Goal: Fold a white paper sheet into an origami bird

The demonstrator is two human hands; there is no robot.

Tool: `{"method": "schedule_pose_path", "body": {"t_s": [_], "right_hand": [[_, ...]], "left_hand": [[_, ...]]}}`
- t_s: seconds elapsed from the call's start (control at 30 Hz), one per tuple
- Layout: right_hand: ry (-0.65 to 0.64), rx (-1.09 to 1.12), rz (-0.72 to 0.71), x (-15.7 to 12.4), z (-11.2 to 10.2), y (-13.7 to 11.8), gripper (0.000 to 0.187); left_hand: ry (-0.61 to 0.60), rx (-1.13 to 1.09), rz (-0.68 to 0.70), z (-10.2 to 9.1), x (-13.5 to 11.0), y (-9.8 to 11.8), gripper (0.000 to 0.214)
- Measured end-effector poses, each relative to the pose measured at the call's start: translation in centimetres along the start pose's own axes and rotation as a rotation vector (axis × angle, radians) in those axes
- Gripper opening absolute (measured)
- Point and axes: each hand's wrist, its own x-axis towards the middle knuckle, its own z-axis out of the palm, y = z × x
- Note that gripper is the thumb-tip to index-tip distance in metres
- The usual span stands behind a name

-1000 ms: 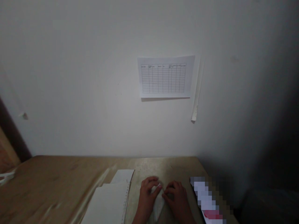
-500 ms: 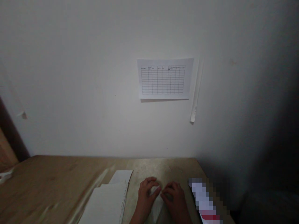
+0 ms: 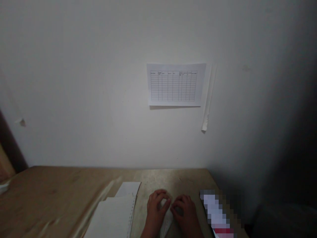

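Barely shifted — left hand [image 3: 156, 207] and right hand [image 3: 185, 211], both curled, pinching folded paper [image 3: 167, 220].

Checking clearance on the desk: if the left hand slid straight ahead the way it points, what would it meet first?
The left hand points away across bare table, so probably the wall first; the stack of paper lies off to its left. Depth is hard to judge.

Both hands, left hand [image 3: 156, 211] and right hand [image 3: 185, 214], press a small folded white paper [image 3: 166, 221] on the wooden table [image 3: 54, 191].
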Motion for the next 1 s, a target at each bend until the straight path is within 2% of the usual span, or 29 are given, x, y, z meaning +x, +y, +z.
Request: {"method": "schedule_pose_path", "body": {"t_s": [0.17,0.37,0.5,0.7,1.0], "right_hand": [[-0.007,-0.011,0.005,0.1,-0.2,-0.3,0.012],[-0.025,-0.006,-0.001,0.2,0.1,0.5,0.013],[-0.022,-0.006,-0.005,0.3,0.4,0.8,0.013],[-0.029,-0.024,0.008,0.3,0.3,0.6,0.013],[0.004,-0.034,-0.008,0.1,0.1,0.1,0.009]], "left_hand": [[0.024,0.035,0.035,0.3,0.0,-0.1,0.031],[0.042,0.078,0.014,0.5,-0.3,0.1,0.022],[0.027,0.104,0.017,0.5,-0.6,0.3,0.019],[-0.011,0.137,0.049,0.1,-0.5,0.2,0.03],[-0.025,0.101,0.014,0.3,-0.3,-0.3,0.018]]}}
